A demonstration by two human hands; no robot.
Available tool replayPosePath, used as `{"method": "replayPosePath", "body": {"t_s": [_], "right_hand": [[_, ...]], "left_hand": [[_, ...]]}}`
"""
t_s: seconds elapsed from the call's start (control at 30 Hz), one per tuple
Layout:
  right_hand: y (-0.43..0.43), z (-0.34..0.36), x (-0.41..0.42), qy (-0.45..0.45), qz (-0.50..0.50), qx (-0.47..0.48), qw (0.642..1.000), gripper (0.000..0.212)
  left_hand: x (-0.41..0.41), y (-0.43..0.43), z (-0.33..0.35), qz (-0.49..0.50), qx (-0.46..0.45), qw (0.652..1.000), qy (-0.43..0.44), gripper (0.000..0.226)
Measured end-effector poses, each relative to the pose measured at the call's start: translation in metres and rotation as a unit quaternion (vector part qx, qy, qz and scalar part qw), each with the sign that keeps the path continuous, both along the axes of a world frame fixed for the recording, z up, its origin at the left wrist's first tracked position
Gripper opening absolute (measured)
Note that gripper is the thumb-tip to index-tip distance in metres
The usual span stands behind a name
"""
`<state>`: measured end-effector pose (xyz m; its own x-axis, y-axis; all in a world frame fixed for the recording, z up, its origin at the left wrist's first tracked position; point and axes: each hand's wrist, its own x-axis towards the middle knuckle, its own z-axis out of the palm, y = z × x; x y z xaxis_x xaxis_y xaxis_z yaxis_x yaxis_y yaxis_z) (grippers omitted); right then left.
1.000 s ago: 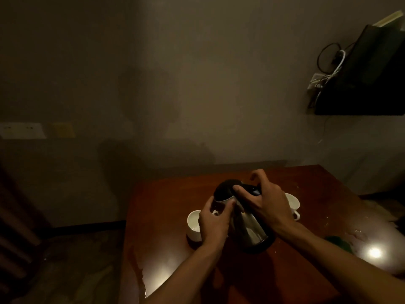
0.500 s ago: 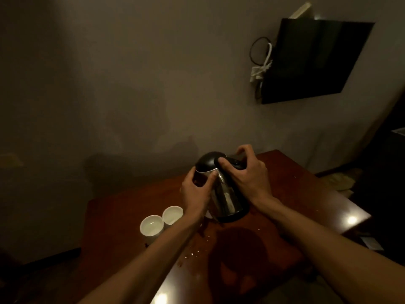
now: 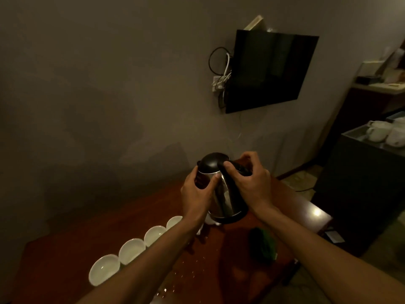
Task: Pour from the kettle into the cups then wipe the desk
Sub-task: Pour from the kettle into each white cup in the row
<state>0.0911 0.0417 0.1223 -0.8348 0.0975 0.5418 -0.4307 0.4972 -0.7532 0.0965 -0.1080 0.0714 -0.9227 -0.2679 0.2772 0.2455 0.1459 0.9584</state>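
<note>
Steel kettle [image 3: 225, 198], tilted toward 10 o'clock, hangs over the far end of the table [image 3: 65, 270]. Your right hand [image 3: 254, 189] curls round its black handle and your left hand [image 3: 197, 194] clasps its body. White cups [image 3: 131, 250] run from it toward 8 o'clock; a green cloth [image 3: 263, 244] lies at its 5 o'clock.

A row of four cups [image 3: 131, 251] runs across the desk [image 3: 65, 266] from its near left part toward the far right. At the row's far end the kettle [image 3: 228, 194] hangs above the desk, with the left hand [image 3: 197, 194] round its left side and the right hand [image 3: 252, 185] on its handle at the right. A cloth [image 3: 263, 244] lies on the desk nearer than the kettle, to the right of the row. Droplets [image 3: 186, 275] lie between row and cloth, toward the near edge. A screen [image 3: 267, 71] hangs on the wall [image 3: 109, 84] behind.
</note>
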Motion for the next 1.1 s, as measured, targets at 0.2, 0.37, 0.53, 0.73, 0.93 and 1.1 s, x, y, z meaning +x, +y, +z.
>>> {"method": "replayPosePath", "body": {"t_s": [0.2,0.37,0.53,0.73,0.93,1.1], "right_hand": [[0.022,0.008,-0.043,0.018,-0.034,-0.018,0.999,0.035],[0.043,0.0,-0.072,0.011,-0.039,-0.05,0.998,0.038],[0.073,-0.02,-0.11,-0.01,-0.031,-0.069,0.997,0.035],[0.121,-0.059,-0.165,-0.033,-0.029,-0.098,0.994,0.021],[0.164,-0.114,-0.203,-0.075,-0.019,-0.134,0.988,0.023],[0.191,-0.15,-0.228,-0.095,-0.009,-0.133,0.987,0.025]], "left_hand": [[-0.055,0.026,0.009,-0.031,0.01,0.999,0.014,0.061],[-0.088,0.049,0.004,-0.035,0.01,0.999,0.005,0.064],[-0.122,0.077,-0.015,-0.035,0.013,0.999,-0.001,0.064],[-0.167,0.115,-0.05,-0.013,0.057,0.998,-0.038,0.044],[-0.199,0.155,-0.093,0.022,0.078,0.993,-0.084,0.037],[-0.218,0.18,-0.125,0.033,0.099,0.988,-0.114,0.039]]}}
